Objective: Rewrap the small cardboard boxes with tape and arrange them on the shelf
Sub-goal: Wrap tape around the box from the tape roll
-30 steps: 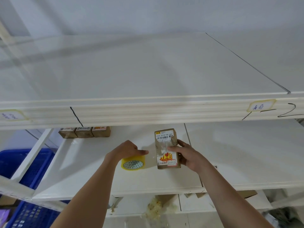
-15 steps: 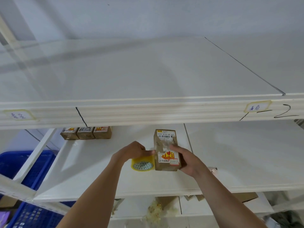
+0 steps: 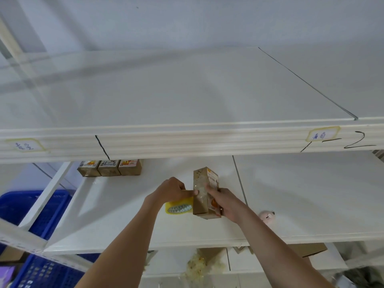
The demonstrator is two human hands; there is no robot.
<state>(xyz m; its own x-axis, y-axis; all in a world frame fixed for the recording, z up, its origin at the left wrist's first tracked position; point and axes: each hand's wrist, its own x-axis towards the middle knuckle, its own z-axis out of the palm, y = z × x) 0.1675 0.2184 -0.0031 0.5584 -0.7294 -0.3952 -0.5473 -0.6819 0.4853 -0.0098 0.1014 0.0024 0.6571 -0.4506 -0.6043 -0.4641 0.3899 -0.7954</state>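
A small brown cardboard box (image 3: 200,201) with printed labels stands tilted on its side edge on the white shelf board (image 3: 116,221). My right hand (image 3: 225,201) grips it from the right, fingers over its taped face. A yellow roll of tape (image 3: 179,207) lies just left of the box, and a strip runs from it to the box. My left hand (image 3: 171,190) pinches that strip at the box's left edge. Three small taped boxes (image 3: 110,168) stand in a row at the back left of the same shelf.
An upper shelf (image 3: 187,138) with handwritten labels overhangs the work area. A small pink object (image 3: 268,217) lies right of my right forearm. Blue plastic crates (image 3: 47,213) stand at the lower left. Cardboard and crumpled tape lie on the shelf below.
The box has been turned from lying label-up onto its side edge. My left hand moved right, bringing the tape roll against the box.
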